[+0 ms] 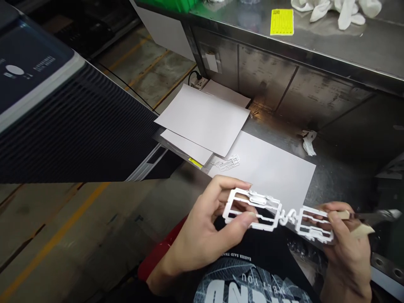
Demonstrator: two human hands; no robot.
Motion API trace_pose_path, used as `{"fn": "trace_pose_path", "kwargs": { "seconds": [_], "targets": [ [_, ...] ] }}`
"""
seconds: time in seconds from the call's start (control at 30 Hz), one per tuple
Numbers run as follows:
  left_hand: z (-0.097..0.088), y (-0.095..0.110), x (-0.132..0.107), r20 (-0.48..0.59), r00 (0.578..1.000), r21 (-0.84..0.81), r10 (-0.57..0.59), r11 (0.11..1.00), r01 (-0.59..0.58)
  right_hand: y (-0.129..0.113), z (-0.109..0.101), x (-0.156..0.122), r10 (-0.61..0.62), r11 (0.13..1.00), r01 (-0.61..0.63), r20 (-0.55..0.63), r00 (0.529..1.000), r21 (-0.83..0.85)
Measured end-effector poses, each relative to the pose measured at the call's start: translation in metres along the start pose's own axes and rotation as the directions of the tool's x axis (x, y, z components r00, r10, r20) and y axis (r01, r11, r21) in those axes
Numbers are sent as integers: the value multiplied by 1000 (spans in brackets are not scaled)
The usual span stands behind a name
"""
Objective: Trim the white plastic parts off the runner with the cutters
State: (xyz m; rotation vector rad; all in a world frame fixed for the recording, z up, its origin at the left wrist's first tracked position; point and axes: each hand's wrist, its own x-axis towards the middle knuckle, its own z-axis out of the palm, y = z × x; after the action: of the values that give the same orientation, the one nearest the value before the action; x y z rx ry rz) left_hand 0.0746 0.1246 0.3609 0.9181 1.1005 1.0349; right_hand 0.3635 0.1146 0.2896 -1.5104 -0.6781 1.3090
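Concrete floor (94,252), yellow lines (57,237), stainless steel workbench (331,46)

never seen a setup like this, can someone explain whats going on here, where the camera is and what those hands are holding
This picture comes from a single camera worn on a person's head, so you are looking down over their chest at their own hands. There is no robot here.

The left hand pinches one end of a white plastic frame, a flat lattice of thin bars. The right hand holds its other end, along with a small tool with tan grips and a dark metal end.

Ahead is a steel bench with white paper sheets on it, and a smaller white plastic piece lies on the paper. A dark machine stands to the left. A yellow label and a white cloth sit on a higher shelf.
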Motion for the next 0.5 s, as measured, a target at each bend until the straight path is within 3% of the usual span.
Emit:
{"fn": "trace_pose_path", "kwargs": {
  "seconds": [0.07, 0.13, 0.2, 0.3, 0.4, 0.5],
  "targets": [
    [-4, -4, -2, -8, 993, 240, 116, 964, -111, -1, -2, -2, -235, 971, 236, 34, 971, -32],
    [-8, -7, -2, 46, 975, 349, 217, 911, -219, -4, -4, -2, -394, 918, 397, 98, 914, -8],
    [-11, -10, -2, 99, 948, 350, 301, 882, -316, -8, -8, -2, -467, 884, 468, 128, 875, 23],
    [-11, -8, -3, 163, 919, 299, 358, 870, -392, -11, -12, -2, -494, 869, 491, 111, 862, 56],
    [-7, -4, -4, 89, 950, 338, 300, 888, -312, -11, -9, -4, -478, 878, 472, 130, 868, 77],
    [-7, -3, -2, -116, 991, 266, 67, 963, -34, -13, 1, -5, -317, 947, 303, 163, 934, 108]
  ]
}}
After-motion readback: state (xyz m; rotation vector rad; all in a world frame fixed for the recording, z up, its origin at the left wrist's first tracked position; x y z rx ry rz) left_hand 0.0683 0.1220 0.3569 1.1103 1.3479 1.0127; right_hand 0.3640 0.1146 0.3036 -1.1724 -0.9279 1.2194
